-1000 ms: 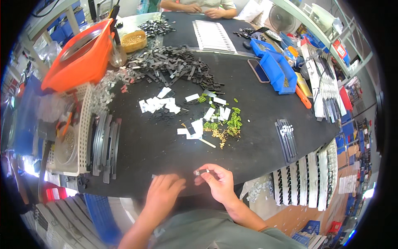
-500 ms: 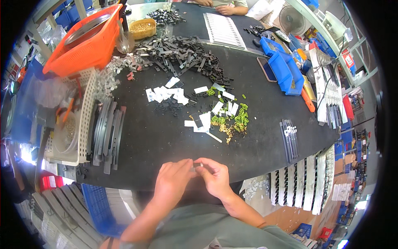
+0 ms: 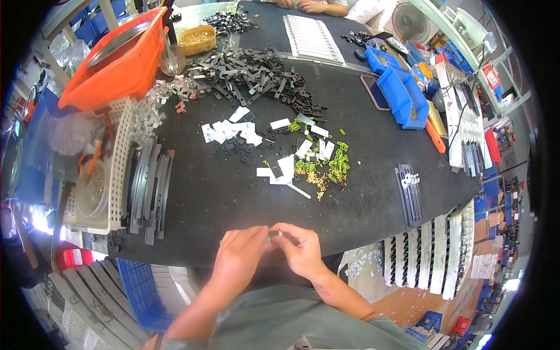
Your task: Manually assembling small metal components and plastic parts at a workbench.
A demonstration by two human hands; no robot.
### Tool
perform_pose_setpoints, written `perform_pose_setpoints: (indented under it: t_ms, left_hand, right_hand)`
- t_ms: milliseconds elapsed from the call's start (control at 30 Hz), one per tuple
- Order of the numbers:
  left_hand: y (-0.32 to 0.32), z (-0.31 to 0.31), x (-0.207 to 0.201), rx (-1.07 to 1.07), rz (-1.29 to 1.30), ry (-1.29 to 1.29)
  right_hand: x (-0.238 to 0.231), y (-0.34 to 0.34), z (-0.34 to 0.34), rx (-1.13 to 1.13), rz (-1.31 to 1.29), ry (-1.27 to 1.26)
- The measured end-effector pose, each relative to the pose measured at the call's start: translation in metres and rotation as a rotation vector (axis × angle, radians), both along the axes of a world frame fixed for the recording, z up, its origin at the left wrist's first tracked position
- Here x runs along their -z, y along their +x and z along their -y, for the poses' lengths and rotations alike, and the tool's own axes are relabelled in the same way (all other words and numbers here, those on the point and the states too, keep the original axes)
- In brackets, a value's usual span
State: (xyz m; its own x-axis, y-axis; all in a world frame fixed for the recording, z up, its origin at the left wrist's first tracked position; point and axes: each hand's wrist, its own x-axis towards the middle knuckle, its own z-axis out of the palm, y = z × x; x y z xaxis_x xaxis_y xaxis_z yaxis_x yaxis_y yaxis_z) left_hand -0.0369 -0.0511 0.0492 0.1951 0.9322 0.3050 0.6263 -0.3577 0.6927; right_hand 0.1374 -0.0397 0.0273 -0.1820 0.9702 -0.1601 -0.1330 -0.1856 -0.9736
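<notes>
Close together at the table's near edge, my left hand (image 3: 238, 258) and my right hand (image 3: 302, 251) meet at the fingertips. Both are closed, pinching between them a small pale piece (image 3: 280, 233), mostly covered by the fingers, so its kind cannot be made out. Beyond them on the dark table lie white rectangular pieces (image 3: 281, 172), bright green oval rings (image 3: 338, 163) and tiny gold-coloured parts (image 3: 319, 185). A thin white stick (image 3: 300, 191) lies nearest to my fingers.
Dark flat strips (image 3: 150, 192) lie left, beside a white basket (image 3: 119, 169) and orange basket (image 3: 114, 70). Black parts (image 3: 256, 76) are heaped farther back. Blue bins (image 3: 402, 99), a phone (image 3: 375, 93) and several slim bars (image 3: 410, 195) are right. Another person's hands (image 3: 309, 6) show across the table.
The view has shifted slightly. My hands stay together at the near edge with the small piece between the fingertips, their grip almost the same.
</notes>
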Motion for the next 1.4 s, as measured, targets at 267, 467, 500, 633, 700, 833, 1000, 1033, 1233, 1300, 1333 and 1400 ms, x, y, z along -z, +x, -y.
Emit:
perform_pose_setpoints:
  t_ms: [267,467,500,633,700,833,1000,1033,1233,1300,1333,1400]
  left_hand:
    - [-0.008,0.007,-0.007,0.042,0.075,-0.161]
    - [0.006,0.018,-0.004,-0.020,-0.066,-0.026]
    - [0.008,0.018,-0.002,-0.039,-0.094,-0.008]
    - [0.007,0.006,0.003,-0.016,0.007,-0.018]
    - [0.011,0.007,0.004,-0.035,-0.017,0.032]
    - [0.014,0.008,0.011,-0.073,-0.011,0.035]
    - [0.017,0.011,0.017,-0.122,-0.067,0.039]
    - [0.017,0.013,0.017,-0.121,-0.067,0.033]
    - [0.015,0.014,0.003,-0.098,-0.068,-0.083]
    - [0.011,0.011,0.003,-0.065,0.011,-0.065]
    - [0.011,0.010,0.003,-0.064,0.008,-0.067]
    - [0.012,0.010,0.005,-0.076,0.004,-0.041]
  right_hand:
    - [0.002,0.001,0.009,-0.022,0.216,0.170]
    - [0.008,0.002,0.010,-0.061,0.257,0.163]
    - [0.007,0.000,0.011,-0.023,0.166,0.105]
    - [0.000,0.002,0.003,-0.006,0.170,0.068]
    - [0.005,0.002,0.003,0.021,0.116,0.082]
    - [0.016,0.001,0.000,0.036,0.080,0.096]
    - [0.016,-0.001,0.003,0.039,0.028,0.044]
    - [0.016,-0.001,0.005,0.040,0.029,0.039]
    - [0.018,0.002,0.005,0.003,0.077,0.143]
    - [0.016,0.002,0.005,0.008,0.076,0.111]
    - [0.014,0.003,0.004,0.009,0.076,0.089]
    - [0.011,0.003,0.001,-0.002,0.067,0.063]
